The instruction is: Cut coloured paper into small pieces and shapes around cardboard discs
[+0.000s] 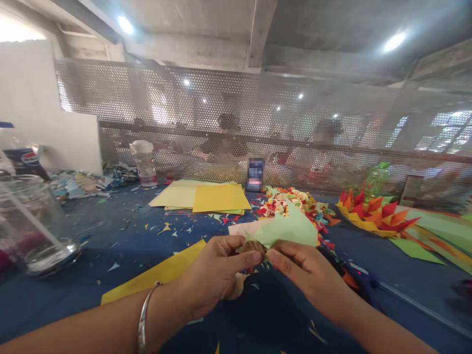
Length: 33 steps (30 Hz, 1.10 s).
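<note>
My left hand (217, 273) and my right hand (304, 270) meet at the middle of a blue table (110, 236). Both pinch the near edge of a light green paper sheet (291, 228), thumbs and forefingers pressed together on it. The sheet rises away from me, tilted up, with a pale pink sheet (243, 228) just behind its left side. A silver bangle (145, 314) sits on my left wrist. A yellow sheet (158, 275) lies flat under my left forearm.
A stack of yellow sheets (206, 196) lies farther back. A heap of small folded coloured pieces (295, 201) and red-orange folded shapes (372, 211) sit to the right. A glass jar (33, 226) stands at left, a cup (143, 162) behind. People sit beyond a perforated screen (258, 118).
</note>
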Tool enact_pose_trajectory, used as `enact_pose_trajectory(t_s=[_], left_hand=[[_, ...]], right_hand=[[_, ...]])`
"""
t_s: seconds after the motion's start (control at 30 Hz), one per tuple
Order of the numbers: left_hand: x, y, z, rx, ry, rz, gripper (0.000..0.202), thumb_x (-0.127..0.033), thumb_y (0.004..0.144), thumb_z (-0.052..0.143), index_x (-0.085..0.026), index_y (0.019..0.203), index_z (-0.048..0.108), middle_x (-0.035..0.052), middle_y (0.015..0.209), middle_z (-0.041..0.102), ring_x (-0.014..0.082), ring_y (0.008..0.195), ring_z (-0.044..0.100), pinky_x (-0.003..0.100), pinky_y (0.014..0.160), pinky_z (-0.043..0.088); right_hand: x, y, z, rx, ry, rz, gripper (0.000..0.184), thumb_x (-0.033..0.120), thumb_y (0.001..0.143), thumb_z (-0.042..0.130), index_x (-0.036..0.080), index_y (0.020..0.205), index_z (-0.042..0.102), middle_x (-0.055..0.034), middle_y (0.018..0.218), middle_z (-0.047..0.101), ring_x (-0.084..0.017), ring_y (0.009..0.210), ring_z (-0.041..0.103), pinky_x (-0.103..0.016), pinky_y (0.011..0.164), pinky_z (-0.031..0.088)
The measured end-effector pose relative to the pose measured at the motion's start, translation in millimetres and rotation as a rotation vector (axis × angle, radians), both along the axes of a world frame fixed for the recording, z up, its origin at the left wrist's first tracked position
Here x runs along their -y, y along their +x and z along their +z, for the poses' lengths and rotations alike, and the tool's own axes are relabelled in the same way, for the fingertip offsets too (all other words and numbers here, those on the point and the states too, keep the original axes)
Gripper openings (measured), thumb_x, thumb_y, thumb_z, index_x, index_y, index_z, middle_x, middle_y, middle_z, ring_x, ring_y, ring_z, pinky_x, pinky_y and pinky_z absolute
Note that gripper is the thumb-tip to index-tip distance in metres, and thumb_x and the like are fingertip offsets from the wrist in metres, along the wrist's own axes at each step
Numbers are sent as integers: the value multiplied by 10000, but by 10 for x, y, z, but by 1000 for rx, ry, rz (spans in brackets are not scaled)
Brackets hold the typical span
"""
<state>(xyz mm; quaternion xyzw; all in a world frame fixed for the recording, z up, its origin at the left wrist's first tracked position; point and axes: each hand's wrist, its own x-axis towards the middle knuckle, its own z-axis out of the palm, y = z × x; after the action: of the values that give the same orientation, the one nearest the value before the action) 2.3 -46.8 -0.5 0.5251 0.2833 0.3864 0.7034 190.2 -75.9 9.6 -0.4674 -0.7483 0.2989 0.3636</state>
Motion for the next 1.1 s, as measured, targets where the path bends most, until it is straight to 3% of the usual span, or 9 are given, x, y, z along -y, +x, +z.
enact_pose_trajectory(t_s=[0.13,0.33,0.47,0.63,0.93,1.1], left_hand=[[-37,-9,-45,-4,-2,-45,253,-369,719,739,-158,721,601,-72,527,432,28,355,284,212,381,200],[-74,-29,-79,-37,69,-39,244,-359,738,718,-163,694,579,-87,478,394,39,337,327,217,383,262],[-71,-33,-43,-34,73,-69,251,-373,744,704,-172,691,563,-91,473,394,39,316,306,225,376,248],[-54,-46,5,-35,114,-50,219,-317,745,716,-145,673,600,-35,608,496,53,476,383,232,479,306],[-42,-41,-16,-24,58,-91,250,-338,763,702,-167,653,558,-84,508,392,36,383,277,236,417,212],[-52,-46,-6,-33,77,-104,220,-329,761,698,-173,666,575,-85,492,403,45,380,301,249,442,262]], right_hand=[[-10,19,-10,27,-23,3,386,481,945,447,183,720,546,25,670,433,-139,650,413,-247,596,357],[-31,37,-10,46,-23,11,389,482,950,433,194,691,470,39,660,357,-131,633,357,-251,585,319],[-23,23,4,43,-25,9,394,486,950,428,197,683,451,38,660,345,-133,635,345,-252,577,310],[-4,17,24,44,-32,7,393,484,951,427,202,678,436,39,658,336,-134,634,342,-254,577,306],[-14,29,5,62,-25,3,397,489,954,427,200,681,427,43,660,323,-128,627,328,-249,567,296],[0,24,2,53,-31,6,382,482,952,435,199,695,442,41,667,340,-130,637,336,-246,574,305]])
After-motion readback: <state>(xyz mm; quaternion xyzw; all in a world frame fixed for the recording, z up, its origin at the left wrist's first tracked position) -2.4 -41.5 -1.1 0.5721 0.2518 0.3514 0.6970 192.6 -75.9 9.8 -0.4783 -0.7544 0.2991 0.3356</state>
